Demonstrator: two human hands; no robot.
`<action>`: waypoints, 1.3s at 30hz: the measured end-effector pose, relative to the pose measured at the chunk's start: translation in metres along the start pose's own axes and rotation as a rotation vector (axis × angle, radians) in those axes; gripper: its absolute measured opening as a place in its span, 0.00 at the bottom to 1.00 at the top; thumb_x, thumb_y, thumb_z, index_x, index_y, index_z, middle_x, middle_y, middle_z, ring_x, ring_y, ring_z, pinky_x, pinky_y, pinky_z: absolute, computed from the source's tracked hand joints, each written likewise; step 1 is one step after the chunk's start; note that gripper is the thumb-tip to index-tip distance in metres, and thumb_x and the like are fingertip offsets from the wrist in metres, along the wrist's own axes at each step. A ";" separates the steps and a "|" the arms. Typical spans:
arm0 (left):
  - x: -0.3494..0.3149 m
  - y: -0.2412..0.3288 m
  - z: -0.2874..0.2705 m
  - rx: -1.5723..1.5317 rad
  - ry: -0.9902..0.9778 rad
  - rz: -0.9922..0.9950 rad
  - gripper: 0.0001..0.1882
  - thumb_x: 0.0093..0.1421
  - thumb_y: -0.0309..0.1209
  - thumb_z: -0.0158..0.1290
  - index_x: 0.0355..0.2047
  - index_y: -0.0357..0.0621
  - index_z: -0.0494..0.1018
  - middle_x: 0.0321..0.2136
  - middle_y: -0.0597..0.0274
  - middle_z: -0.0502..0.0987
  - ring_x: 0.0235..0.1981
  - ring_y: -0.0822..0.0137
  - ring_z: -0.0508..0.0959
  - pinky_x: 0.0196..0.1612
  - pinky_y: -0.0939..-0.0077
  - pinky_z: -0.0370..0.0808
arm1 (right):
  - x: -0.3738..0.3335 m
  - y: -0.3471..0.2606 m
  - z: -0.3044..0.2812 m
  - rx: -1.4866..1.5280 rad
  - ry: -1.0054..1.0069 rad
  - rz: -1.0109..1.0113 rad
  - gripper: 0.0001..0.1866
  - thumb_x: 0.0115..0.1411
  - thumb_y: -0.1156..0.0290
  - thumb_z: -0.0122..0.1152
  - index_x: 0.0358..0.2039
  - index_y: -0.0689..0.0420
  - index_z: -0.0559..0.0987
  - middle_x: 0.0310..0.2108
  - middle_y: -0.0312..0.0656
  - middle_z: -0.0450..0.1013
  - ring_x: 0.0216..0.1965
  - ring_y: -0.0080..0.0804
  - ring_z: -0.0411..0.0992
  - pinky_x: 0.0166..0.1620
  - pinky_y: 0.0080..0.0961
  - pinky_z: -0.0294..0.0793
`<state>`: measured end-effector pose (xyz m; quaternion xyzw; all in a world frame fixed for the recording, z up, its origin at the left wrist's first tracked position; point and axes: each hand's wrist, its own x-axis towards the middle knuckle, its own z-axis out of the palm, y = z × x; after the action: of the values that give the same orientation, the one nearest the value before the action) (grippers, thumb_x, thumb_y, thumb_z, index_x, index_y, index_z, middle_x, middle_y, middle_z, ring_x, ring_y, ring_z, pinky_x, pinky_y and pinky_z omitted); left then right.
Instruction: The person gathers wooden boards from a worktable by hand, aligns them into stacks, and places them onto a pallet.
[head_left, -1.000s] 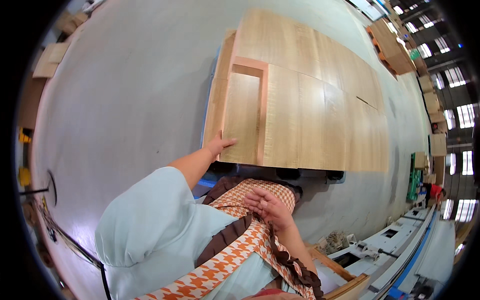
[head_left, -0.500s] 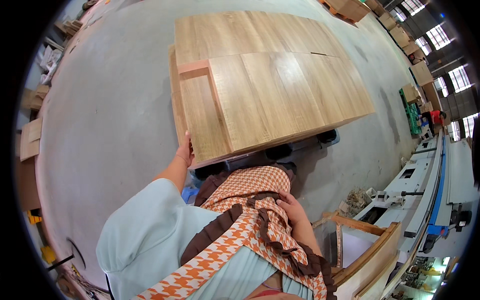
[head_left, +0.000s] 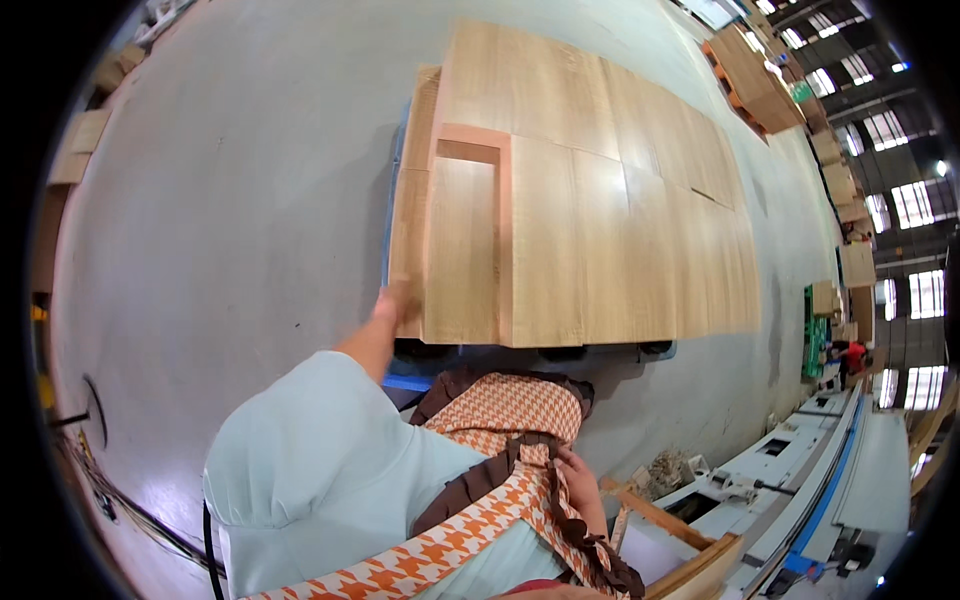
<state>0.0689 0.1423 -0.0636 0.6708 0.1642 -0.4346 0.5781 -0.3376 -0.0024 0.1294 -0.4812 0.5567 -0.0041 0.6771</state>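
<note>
wood-grain boards (head_left: 570, 250) likely stiff, heavy, slick-faced; best held by edges. left hand (head_left: 398, 300) blurred at near-left corner, right hand (head_left: 577, 482) half-curled against houndstooth apron (head_left: 500, 405); can't tell either grip.

Left hand (head_left: 397, 303) at wood-grain boards (head_left: 600, 250)

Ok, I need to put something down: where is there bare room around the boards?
Bare: grey floor left of the board stack, and between its right side and the green pallet.
Crowded: the stack's near left corner, where the left hand is, and lower right, around the wooden frame.
</note>
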 end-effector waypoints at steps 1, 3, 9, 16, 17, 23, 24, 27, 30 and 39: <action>-0.006 -0.004 0.013 -0.033 -0.056 -0.023 0.43 0.51 0.59 0.41 0.58 0.40 0.46 0.56 0.50 0.54 0.56 0.55 0.57 0.55 0.62 0.55 | 0.005 0.001 -0.005 -0.022 -0.006 0.008 0.21 0.54 0.71 0.53 0.47 0.64 0.66 0.41 0.41 0.68 0.40 0.25 0.66 0.43 0.20 0.66; -0.009 0.009 0.021 -0.031 -0.104 -0.035 0.44 0.51 0.58 0.42 0.58 0.40 0.45 0.56 0.49 0.53 0.56 0.54 0.56 0.56 0.61 0.54 | 0.015 0.010 -0.017 -0.064 -0.005 0.013 0.21 0.54 0.71 0.54 0.47 0.65 0.66 0.40 0.40 0.69 0.39 0.25 0.67 0.42 0.19 0.66; -0.007 -0.006 0.027 -0.031 -0.020 -0.034 0.42 0.51 0.57 0.44 0.57 0.41 0.46 0.55 0.47 0.55 0.55 0.52 0.58 0.54 0.60 0.57 | 0.033 -0.013 -0.015 -0.029 0.010 0.124 0.14 0.52 0.74 0.56 0.39 0.64 0.70 0.34 0.40 0.70 0.35 0.28 0.68 0.38 0.23 0.68; 0.023 -0.026 0.037 0.294 0.044 0.035 0.37 0.49 0.43 0.53 0.54 0.43 0.50 0.54 0.47 0.56 0.54 0.52 0.60 0.53 0.64 0.62 | 0.039 -0.003 -0.023 -0.123 0.033 0.118 0.12 0.50 0.74 0.57 0.36 0.63 0.71 0.31 0.40 0.70 0.33 0.27 0.68 0.37 0.22 0.68; 0.012 -0.017 0.039 0.456 0.113 0.022 0.37 0.49 0.41 0.54 0.54 0.43 0.49 0.54 0.47 0.56 0.54 0.52 0.60 0.53 0.65 0.62 | 0.037 -0.002 -0.021 -0.136 0.049 0.090 0.12 0.50 0.74 0.57 0.36 0.63 0.71 0.31 0.40 0.70 0.32 0.27 0.68 0.37 0.22 0.68; 0.015 -0.015 0.031 0.597 0.212 0.015 0.36 0.49 0.42 0.54 0.54 0.44 0.50 0.54 0.48 0.56 0.52 0.50 0.62 0.53 0.62 0.61 | 0.025 0.002 -0.012 -0.178 0.092 0.030 0.13 0.50 0.74 0.57 0.36 0.63 0.71 0.31 0.41 0.71 0.33 0.28 0.68 0.37 0.22 0.69; 0.016 -0.014 0.030 0.607 0.203 0.028 0.36 0.49 0.42 0.54 0.54 0.44 0.50 0.54 0.48 0.56 0.52 0.50 0.62 0.53 0.62 0.61 | 0.024 0.006 -0.013 -0.158 0.093 0.028 0.13 0.50 0.73 0.57 0.37 0.63 0.70 0.32 0.41 0.71 0.34 0.28 0.68 0.38 0.22 0.69; 0.021 -0.012 0.023 0.631 0.207 0.070 0.35 0.49 0.41 0.53 0.53 0.43 0.52 0.51 0.48 0.61 0.50 0.51 0.65 0.51 0.63 0.65 | 0.019 0.020 -0.015 -0.053 0.124 0.006 0.14 0.53 0.72 0.54 0.40 0.64 0.71 0.32 0.37 0.70 0.35 0.24 0.67 0.40 0.18 0.65; -0.004 0.012 0.022 0.597 0.098 0.188 0.26 0.49 0.37 0.53 0.47 0.39 0.63 0.40 0.45 0.72 0.43 0.53 0.71 0.44 0.65 0.69 | 0.016 0.037 -0.028 -0.030 0.158 -0.050 0.16 0.51 0.72 0.57 0.40 0.64 0.70 0.35 0.42 0.70 0.37 0.28 0.68 0.42 0.23 0.67; 0.050 -0.036 0.022 0.420 -0.045 0.147 0.24 0.48 0.33 0.52 0.47 0.40 0.65 0.38 0.47 0.73 0.39 0.54 0.74 0.42 0.65 0.69 | -0.013 0.108 -0.074 -0.349 0.252 0.094 0.19 0.56 0.63 0.49 0.42 0.64 0.71 0.36 0.43 0.72 0.37 0.35 0.69 0.42 0.25 0.67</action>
<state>0.0624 0.1177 -0.1246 0.7767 0.0081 -0.4308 0.4594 -0.4555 0.0150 0.0750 -0.5604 0.6509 0.0641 0.5081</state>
